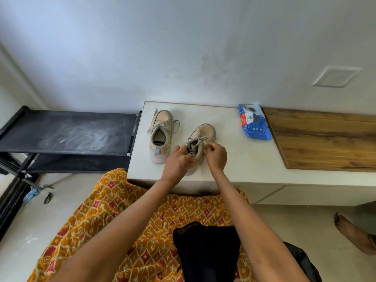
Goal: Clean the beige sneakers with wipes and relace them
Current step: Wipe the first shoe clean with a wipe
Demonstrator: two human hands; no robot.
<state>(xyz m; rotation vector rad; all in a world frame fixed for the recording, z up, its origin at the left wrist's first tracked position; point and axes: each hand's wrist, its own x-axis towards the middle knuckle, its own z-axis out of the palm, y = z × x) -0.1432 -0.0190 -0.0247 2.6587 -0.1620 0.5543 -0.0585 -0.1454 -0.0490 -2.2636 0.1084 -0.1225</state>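
Observation:
Two beige sneakers stand on a white ledge [234,159], toes pointing away from me. The left sneaker [160,135] stands alone, laced, its lace ends loose at the sides. The right sneaker [203,137] is between my hands. My left hand [178,161] grips its heel collar and the near lace. My right hand [216,154] pinches the lace at the top eyelets on the right side. A blue pack of wipes [254,123] lies further right on the ledge, untouched.
A wooden panel [325,139] covers the ledge's right part. A black shoe rack [67,131] stands to the left. Another person's bare foot [354,233] rests on the floor at the right. Scraps lie on the floor at left [36,193].

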